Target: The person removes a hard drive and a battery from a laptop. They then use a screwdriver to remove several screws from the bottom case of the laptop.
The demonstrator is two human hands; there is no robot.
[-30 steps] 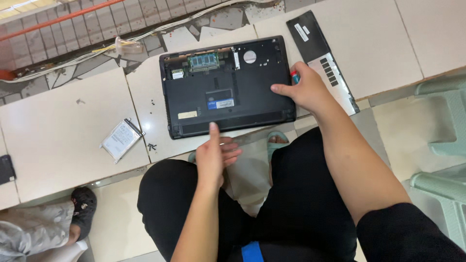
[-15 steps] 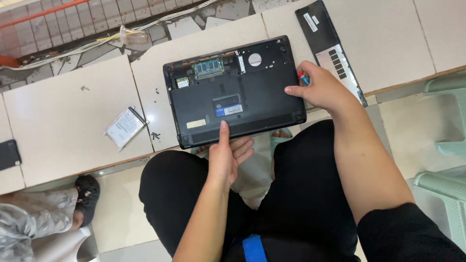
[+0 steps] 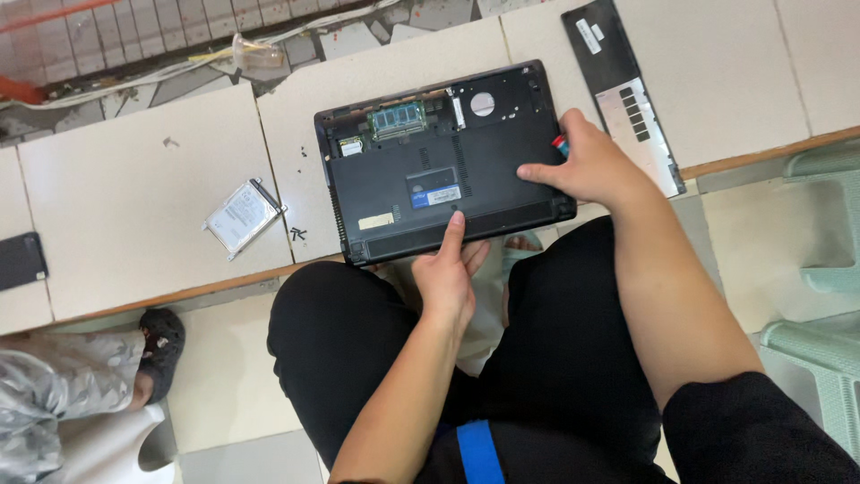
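Observation:
A black laptop point(image 3: 430, 166) lies upside down on the white tiled table, its bottom cover off so a green memory module and an empty drive bay show. My left hand point(image 3: 451, 269) reaches from below, index finger pressing on the laptop's near edge. My right hand point(image 3: 587, 166) rests on the laptop's right end, fingers closed round a small tool with a red and blue handle point(image 3: 559, 143). The removed black cover panel point(image 3: 623, 90) lies to the right of the laptop.
A silver hard drive point(image 3: 244, 215) and small screws point(image 3: 297, 234) lie left of the laptop. A dark object point(image 3: 20, 262) sits at the table's left edge. Another person's leg and sandal point(image 3: 157, 345) are at lower left. Green plastic chairs point(image 3: 820, 269) stand at right.
My left index finger has moved up from below the table edge onto the laptop's near edge. My right hand stays at the laptop's right end.

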